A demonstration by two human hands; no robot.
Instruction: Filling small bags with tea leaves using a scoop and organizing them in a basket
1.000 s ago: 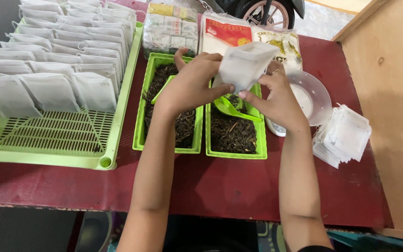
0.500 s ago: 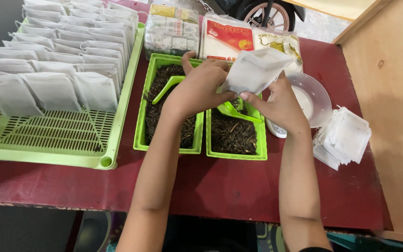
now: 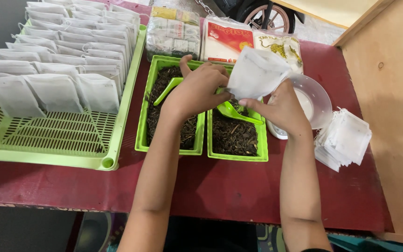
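**Many sachets racked, one more in your hands**

Left of the twin tea tubs, your slotted green tray (image 3: pixel 47 135) already carries rows of filled white filter bags (image 3: pixel 66 51), standing and overlapping from its far end down to about its middle; the near half of the grid is bare, so I judge the batch well under way but not complete.

The left tub (image 3: pixel 142 126) and right tub (image 3: pixel 260 144) are glossy lime plastic, both holding dark, twiggy loose tea, each with a green scoop (image 3: pixel 232 111) resting in it. Above the right tub, your left hand (image 3: pixel 197 91) and right hand (image 3: pixel 283 105) both pinch one thin, papery white bag (image 3: pixel 257 72), fingers closed on its lower edge, the bag tilted up and away.

Right of the tubs sit a clear shallow plastic bowl (image 3: pixel 316 100) and a loose stack of flat empty bags (image 3: pixel 346 137), plenty left to fill. Behind the tubs lie printed packets (image 3: pixel 225 39).
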